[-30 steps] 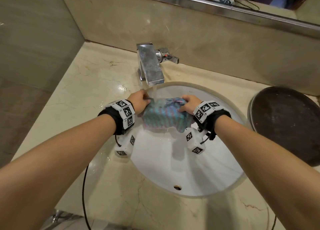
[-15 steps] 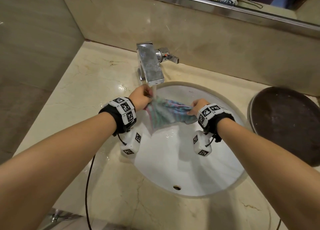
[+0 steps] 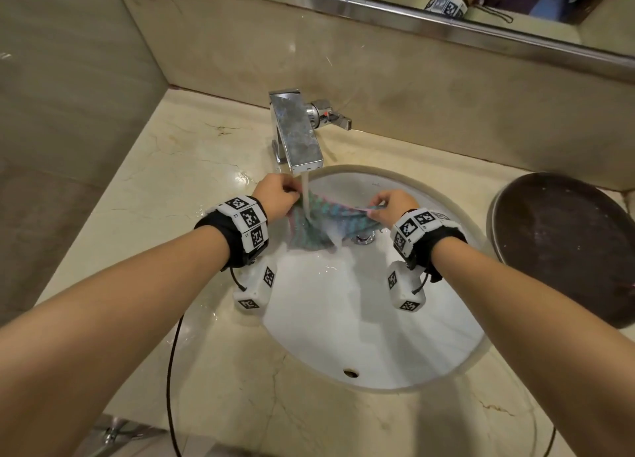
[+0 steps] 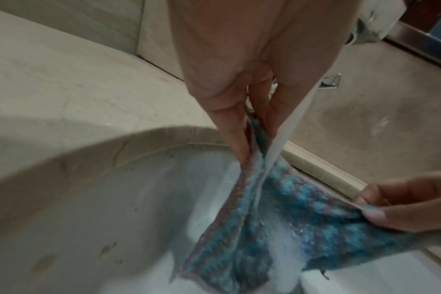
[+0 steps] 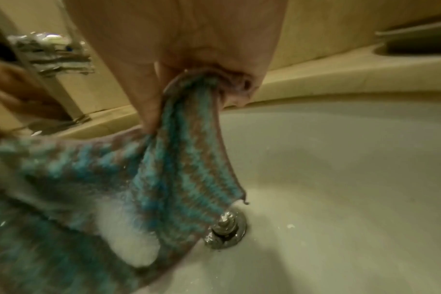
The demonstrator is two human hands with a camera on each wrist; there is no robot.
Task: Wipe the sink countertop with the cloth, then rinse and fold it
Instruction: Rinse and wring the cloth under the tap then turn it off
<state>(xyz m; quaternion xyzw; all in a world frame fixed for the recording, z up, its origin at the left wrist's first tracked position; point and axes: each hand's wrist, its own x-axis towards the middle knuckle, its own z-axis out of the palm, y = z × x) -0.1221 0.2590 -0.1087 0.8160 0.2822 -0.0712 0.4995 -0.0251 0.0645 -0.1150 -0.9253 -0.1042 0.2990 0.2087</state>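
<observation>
Each grip, left hand and right hand, pinching the cloth (under running water)

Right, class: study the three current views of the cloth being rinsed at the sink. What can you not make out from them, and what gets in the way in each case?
- Head view: the left hand grip on the cloth is hidden by the back of the hand.
- Left wrist view: the faucet is almost wholly behind the palm.
- Right wrist view: the cloth's left part is blurred.
- Head view: the dark tray is cut off by the right edge.
</observation>
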